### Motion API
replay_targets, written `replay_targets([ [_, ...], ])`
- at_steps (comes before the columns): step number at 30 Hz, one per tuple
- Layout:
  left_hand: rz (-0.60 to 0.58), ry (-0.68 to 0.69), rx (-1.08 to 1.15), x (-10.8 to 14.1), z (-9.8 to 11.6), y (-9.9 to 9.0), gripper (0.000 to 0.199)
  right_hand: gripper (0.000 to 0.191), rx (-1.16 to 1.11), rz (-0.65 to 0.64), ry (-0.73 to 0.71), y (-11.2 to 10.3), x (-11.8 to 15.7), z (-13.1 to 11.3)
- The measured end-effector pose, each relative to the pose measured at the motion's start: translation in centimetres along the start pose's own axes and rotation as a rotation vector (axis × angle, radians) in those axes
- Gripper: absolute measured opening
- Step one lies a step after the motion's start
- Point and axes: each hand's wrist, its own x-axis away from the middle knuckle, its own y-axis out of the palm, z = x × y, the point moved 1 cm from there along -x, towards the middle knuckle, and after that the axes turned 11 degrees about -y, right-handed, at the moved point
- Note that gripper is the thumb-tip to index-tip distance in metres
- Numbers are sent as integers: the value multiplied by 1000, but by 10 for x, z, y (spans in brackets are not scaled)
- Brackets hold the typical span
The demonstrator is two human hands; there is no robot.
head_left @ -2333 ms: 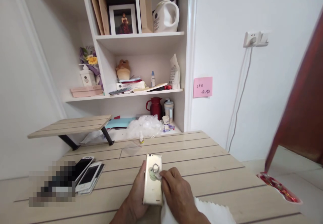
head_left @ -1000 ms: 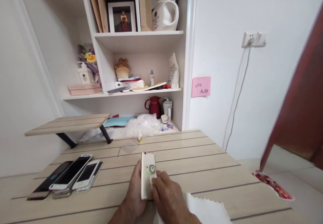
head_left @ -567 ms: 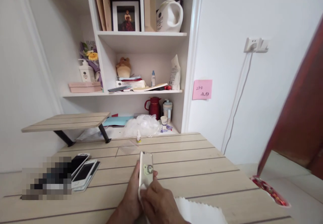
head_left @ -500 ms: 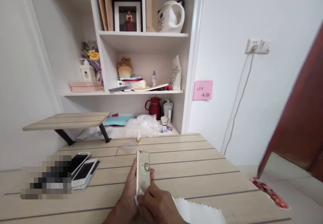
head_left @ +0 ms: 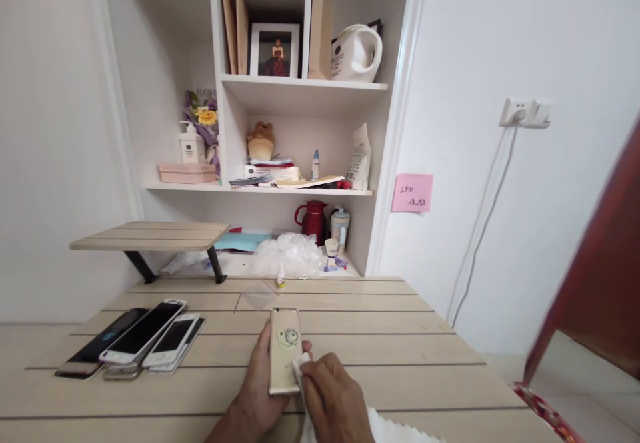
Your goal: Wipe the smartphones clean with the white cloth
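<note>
A gold smartphone (head_left: pixel 281 371) is held upright in my left hand (head_left: pixel 257 383), its back with a cartoon-face decoration facing me. The thumb runs along the left edge and fingertips curl round the right edge. My right hand (head_left: pixel 336 393) pinches a white cloth (head_left: pixel 301 366) against the lower right edge of the phone. More of that cloth hangs below the fingers, and a zigzag-edged white piece lies on the table beyond my right wrist; whether they are one piece is hidden by the hand.
Several stacked phones (head_left: pixel 170 343) lie at the left of the wooden table (head_left: pixel 425 356). Behind my hands are a small dropper bottle (head_left: pixel 281 276) and a clear plastic bag (head_left: pixel 257 294). A raised wooden stand (head_left: pixel 150 235) is at the back left, before shelves holding a red jug (head_left: pixel 313 220).
My right hand has moved the cloth from the phone's lower left to its lower right edge, uncovering the bottom of the back. The camera view has shifted slightly.
</note>
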Motion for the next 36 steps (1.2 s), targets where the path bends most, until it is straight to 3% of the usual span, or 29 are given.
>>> replay_targets([
  [4, -53, -105, -73, 2, -5, 3, 51, 24, -5, -80, -31, 2, -1, 1],
  [12, -141, -140, -107, 6, -11, 9, 43, 27, 143, 57, 177, -13, -8, 11],
  [18, -84, -110, -184, 7, -10, 8, 47, 22, 34, -53, 116, -8, -6, 5],
  [23, -90, -159, -203, 10, -14, 11, 48, 21, 80, 114, 275, -13, -8, 17],
  [29, -68, -140, -217, 9, -15, 8, 45, 19, 28, 51, 215, -14, -5, 18],
  [36, 83, -71, -529, 24, -20, 15, 30, 17, 37, 251, 322, -23, -8, 33],
])
